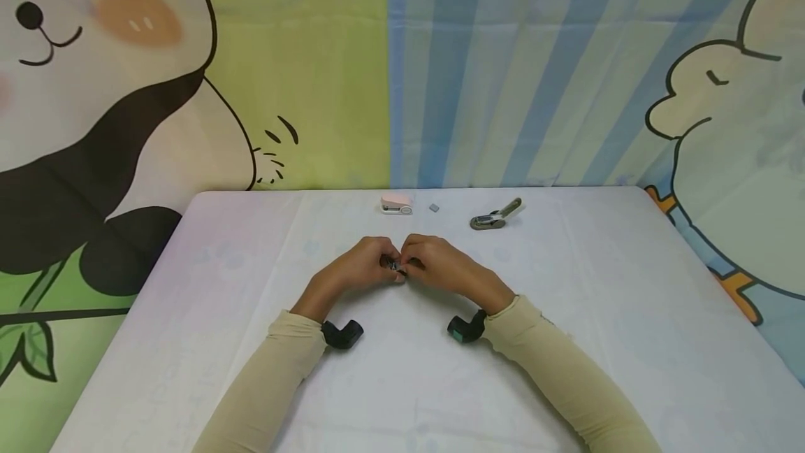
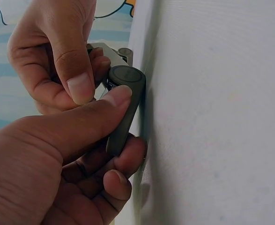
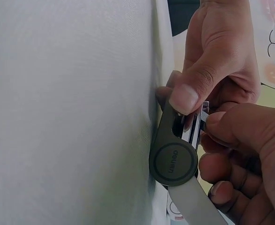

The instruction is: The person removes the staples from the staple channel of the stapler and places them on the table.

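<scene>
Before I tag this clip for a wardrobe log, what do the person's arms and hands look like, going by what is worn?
The left sleeve and right sleeve are plain beige, wrinkled near the cuffs. A black, angular wrist camera shows at each cuff, left and right; the right one has a green patch. The left hand and right hand show no gloves or rings.

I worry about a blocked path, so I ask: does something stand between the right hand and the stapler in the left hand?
Nothing visible blocks the right hand; it is close beside the open stapler; only the small grey strip it seems to pinch, perhaps staples, lies between them. The left hand grips the stapler's body.
</scene>
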Tool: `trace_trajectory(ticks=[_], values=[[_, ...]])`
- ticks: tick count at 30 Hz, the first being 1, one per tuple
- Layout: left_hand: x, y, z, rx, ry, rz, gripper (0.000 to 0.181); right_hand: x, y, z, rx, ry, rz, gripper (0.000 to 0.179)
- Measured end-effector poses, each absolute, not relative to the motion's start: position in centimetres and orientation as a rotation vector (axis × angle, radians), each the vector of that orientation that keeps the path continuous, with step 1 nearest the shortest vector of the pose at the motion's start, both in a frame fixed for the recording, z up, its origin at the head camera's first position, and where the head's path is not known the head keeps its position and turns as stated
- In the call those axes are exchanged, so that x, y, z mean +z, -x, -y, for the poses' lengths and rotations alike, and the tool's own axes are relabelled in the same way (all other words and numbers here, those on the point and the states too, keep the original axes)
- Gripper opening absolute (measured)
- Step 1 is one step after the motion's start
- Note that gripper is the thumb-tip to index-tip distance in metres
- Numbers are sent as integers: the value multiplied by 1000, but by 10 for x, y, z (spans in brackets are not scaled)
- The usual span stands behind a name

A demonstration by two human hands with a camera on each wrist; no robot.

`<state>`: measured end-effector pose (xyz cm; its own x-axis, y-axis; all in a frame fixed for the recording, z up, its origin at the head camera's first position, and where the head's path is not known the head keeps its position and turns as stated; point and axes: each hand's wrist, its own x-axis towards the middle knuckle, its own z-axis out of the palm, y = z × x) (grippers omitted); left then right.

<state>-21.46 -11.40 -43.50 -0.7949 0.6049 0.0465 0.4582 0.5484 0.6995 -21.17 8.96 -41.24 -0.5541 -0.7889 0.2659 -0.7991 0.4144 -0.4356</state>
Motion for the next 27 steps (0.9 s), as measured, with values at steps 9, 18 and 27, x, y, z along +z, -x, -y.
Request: trace_trajectory(ticks=[9, 18, 27], values=[[-436, 216, 116, 1088, -864, -2578, 20, -413, 213, -91, 869, -1456, 2641, 6], [-437, 217, 118, 1123, -840, -2553, 21, -410, 214, -94, 875, -1417, 2645, 7], [-439, 218, 118, 1099, -841, -2554, 20, -407, 218, -101, 881, -1351, 2625, 5]])
